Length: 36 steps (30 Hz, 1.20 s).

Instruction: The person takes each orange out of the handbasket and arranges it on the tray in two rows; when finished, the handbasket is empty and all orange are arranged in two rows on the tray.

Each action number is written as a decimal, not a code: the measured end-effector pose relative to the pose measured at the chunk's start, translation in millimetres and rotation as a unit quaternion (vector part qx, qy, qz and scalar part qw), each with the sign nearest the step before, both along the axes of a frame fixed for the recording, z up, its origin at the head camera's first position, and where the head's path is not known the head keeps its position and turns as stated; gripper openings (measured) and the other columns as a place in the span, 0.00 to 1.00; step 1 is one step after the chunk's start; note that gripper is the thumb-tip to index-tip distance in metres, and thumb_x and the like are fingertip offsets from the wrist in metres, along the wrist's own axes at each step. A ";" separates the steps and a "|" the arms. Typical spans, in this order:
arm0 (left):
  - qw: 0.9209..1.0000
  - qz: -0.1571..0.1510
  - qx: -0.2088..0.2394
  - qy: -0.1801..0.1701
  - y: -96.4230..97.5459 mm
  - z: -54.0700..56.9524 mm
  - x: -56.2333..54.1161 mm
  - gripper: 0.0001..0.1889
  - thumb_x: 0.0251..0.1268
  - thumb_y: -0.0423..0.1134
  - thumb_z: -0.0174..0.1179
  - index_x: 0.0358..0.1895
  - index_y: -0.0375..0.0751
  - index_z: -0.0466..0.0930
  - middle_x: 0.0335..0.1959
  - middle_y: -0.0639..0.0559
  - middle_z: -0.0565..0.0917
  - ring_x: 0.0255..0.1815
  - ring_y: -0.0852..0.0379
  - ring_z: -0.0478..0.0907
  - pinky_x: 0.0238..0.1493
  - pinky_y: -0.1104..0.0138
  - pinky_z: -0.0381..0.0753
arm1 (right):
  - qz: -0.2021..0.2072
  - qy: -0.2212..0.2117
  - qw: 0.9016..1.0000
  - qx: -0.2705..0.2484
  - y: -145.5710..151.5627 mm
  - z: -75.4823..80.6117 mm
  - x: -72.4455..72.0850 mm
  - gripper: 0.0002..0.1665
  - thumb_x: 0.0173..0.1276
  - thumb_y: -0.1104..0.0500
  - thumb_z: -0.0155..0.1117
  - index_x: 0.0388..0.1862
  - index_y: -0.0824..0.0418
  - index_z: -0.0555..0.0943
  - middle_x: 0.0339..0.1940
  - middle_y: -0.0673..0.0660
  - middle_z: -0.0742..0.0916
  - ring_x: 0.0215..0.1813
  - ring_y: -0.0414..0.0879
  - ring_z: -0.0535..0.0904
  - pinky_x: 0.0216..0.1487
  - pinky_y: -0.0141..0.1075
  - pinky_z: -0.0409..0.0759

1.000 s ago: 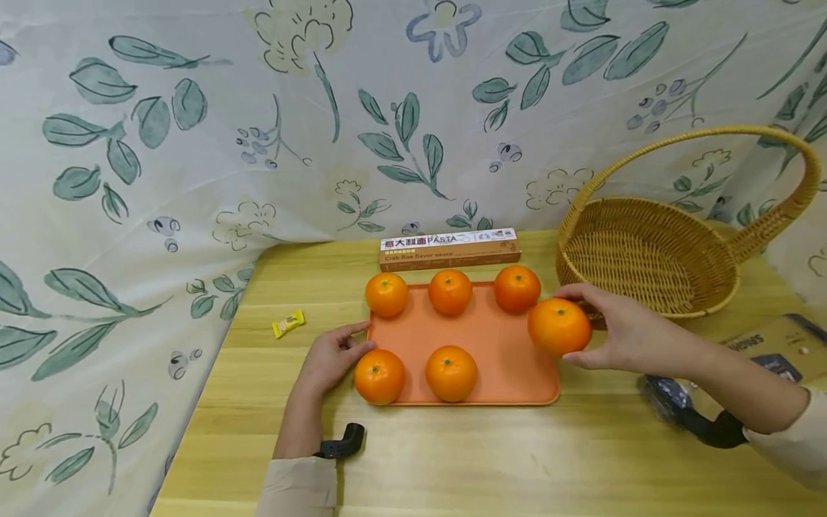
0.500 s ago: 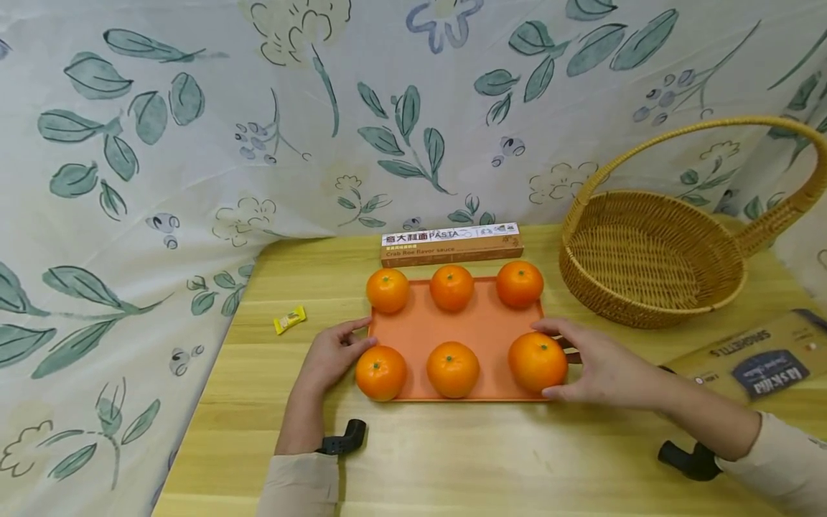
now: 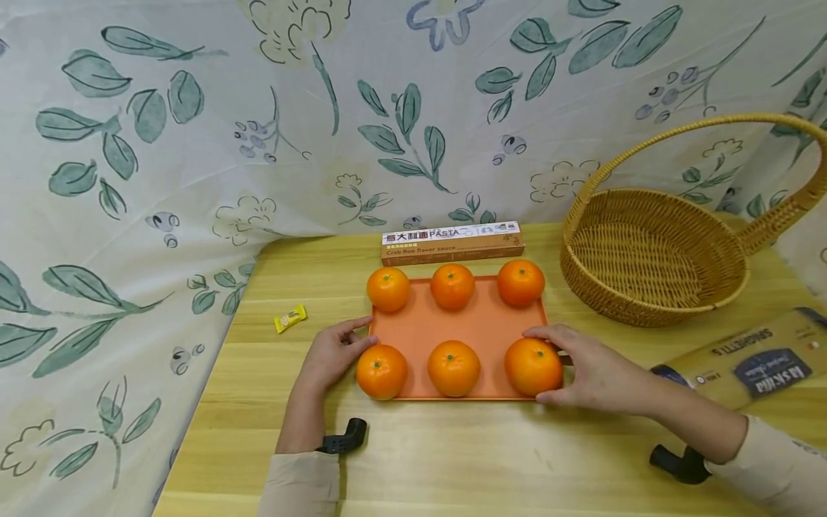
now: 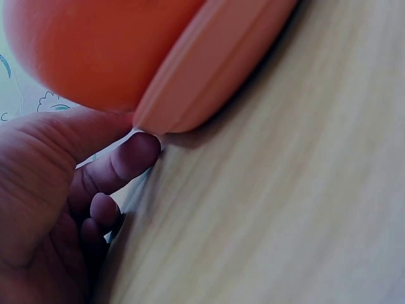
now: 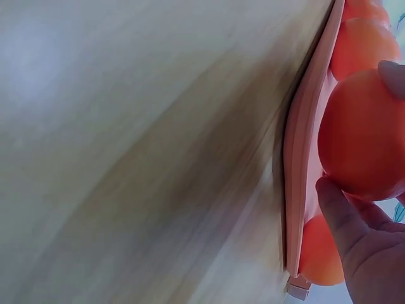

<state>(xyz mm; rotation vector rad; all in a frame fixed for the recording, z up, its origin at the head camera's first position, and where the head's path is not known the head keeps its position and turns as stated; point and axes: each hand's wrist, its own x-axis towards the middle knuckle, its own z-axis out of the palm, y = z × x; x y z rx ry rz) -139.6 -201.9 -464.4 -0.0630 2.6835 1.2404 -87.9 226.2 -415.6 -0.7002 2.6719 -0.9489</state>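
My left hand point(image 3: 332, 355) pinches the left rim of a coral-orange tray point(image 3: 465, 319); the left wrist view shows thumb and a finger at the tray's edge point(image 4: 196, 76), just under an orange point(image 4: 95, 50). My right hand point(image 3: 594, 370) holds an orange point(image 3: 533, 367) at the tray's front right corner, thumb in front and fingers behind. In the right wrist view this orange point(image 5: 361, 136) sits over the tray; whether it bears its full weight there I cannot tell. Other oranges form a back row, with one orange point(image 3: 454, 368) at the front middle and another orange point(image 3: 382, 372) front left.
Behind the tray lies a pasta box point(image 3: 452, 244). A wicker basket point(image 3: 655, 258) with a tall handle stands back right. A spaghetti pack point(image 3: 749, 359) lies beyond my right forearm. Left of the tray is a small yellow wrapped candy point(image 3: 290, 318). A patterned cloth hangs behind.
My right hand has carried its orange leftward and down from beside the tray to its front right corner. The left hand stays at the rim. The view has shifted slightly.
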 end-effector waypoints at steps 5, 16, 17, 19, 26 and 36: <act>1.000 0.000 -0.001 -0.004 -0.2 -0.2 0.1 0.24 0.64 0.52 0.71 0.63 0.57 0.84 0.29 0.53 0.81 0.29 0.56 0.72 0.33 0.67 0.69 | 0.001 0.015 1.000 0.021 1.7 -1.1 1.3 0.52 0.50 0.40 0.84 0.71 0.52 0.72 0.62 0.52 0.81 0.60 0.47 0.80 0.57 0.49 0.81; 1.000 -0.001 -0.001 -0.004 -1.1 -1.9 1.1 0.24 0.64 0.52 0.71 0.63 0.58 0.84 0.28 0.53 0.81 0.29 0.56 0.72 0.33 0.67 0.69 | 0.003 0.024 0.998 0.051 3.7 -2.8 4.5 0.53 0.49 0.44 0.85 0.73 0.51 0.71 0.65 0.56 0.80 0.63 0.54 0.79 0.59 0.57 0.80; 1.000 -0.001 -0.001 -0.004 -1.0 -2.0 1.5 0.24 0.64 0.52 0.71 0.63 0.58 0.84 0.28 0.53 0.81 0.29 0.56 0.72 0.33 0.67 0.69 | 0.005 0.024 0.998 0.050 3.5 -3.0 4.9 0.53 0.49 0.44 0.85 0.73 0.51 0.71 0.65 0.56 0.80 0.63 0.55 0.79 0.60 0.57 0.79; 1.000 -0.002 0.000 -0.004 -0.7 -2.0 1.8 0.24 0.64 0.52 0.71 0.63 0.58 0.84 0.28 0.53 0.81 0.29 0.56 0.72 0.33 0.67 0.69 | 0.007 0.025 0.999 0.048 3.2 -3.3 6.0 0.53 0.49 0.44 0.86 0.73 0.51 0.71 0.65 0.57 0.79 0.63 0.56 0.79 0.59 0.58 0.79; 1.000 0.000 0.001 -0.003 -1.4 -1.5 3.8 0.24 0.64 0.51 0.71 0.63 0.58 0.84 0.28 0.53 0.81 0.29 0.56 0.71 0.32 0.67 0.68 | 0.005 0.022 0.998 0.054 0.3 -3.3 7.4 0.55 0.48 0.41 0.85 0.74 0.48 0.69 0.68 0.57 0.77 0.66 0.57 0.77 0.60 0.60 0.79; 1.000 -0.003 0.021 -0.004 -7.1 1.2 -0.2 0.24 0.64 0.52 0.71 0.64 0.57 0.83 0.31 0.52 0.81 0.30 0.56 0.72 0.32 0.69 0.68 | -0.017 0.024 0.999 0.023 -0.2 9.9 4.9 0.45 0.67 0.34 0.68 0.76 0.54 0.68 0.72 0.64 0.75 0.65 0.62 0.79 0.60 0.60 0.79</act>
